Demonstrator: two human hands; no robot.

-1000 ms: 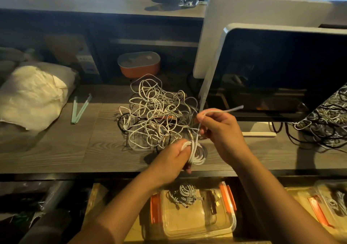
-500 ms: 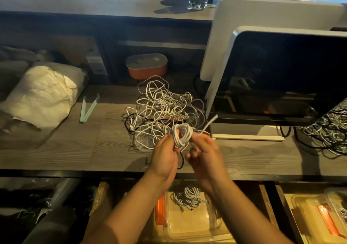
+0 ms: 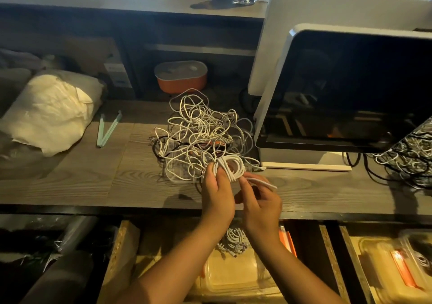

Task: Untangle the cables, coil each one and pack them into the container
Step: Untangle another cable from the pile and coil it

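A tangle of white and black cables (image 3: 201, 135) lies on the wooden desk (image 3: 70, 177). My left hand (image 3: 217, 194) grips a coiled white cable (image 3: 231, 167) just in front of the tangle. My right hand (image 3: 261, 201) pinches the loose end of that cable (image 3: 261, 182), which sticks out to the right. Below the desk edge sits a clear container (image 3: 233, 278) with orange clips, holding coiled white cables (image 3: 233, 243); my arms hide part of it.
A monitor (image 3: 350, 88) stands at the right on the desk. More tangled cables (image 3: 406, 154) lie at the far right. An orange box with a grey lid (image 3: 181, 77) sits behind the tangle, a white bag (image 3: 46, 112) at the left, and a second container (image 3: 395, 266) at the lower right.
The coil has been raised from the desk edge toward the tangle. My right hand came down from the upheld cable end and now holds it low, to the right of the coil.
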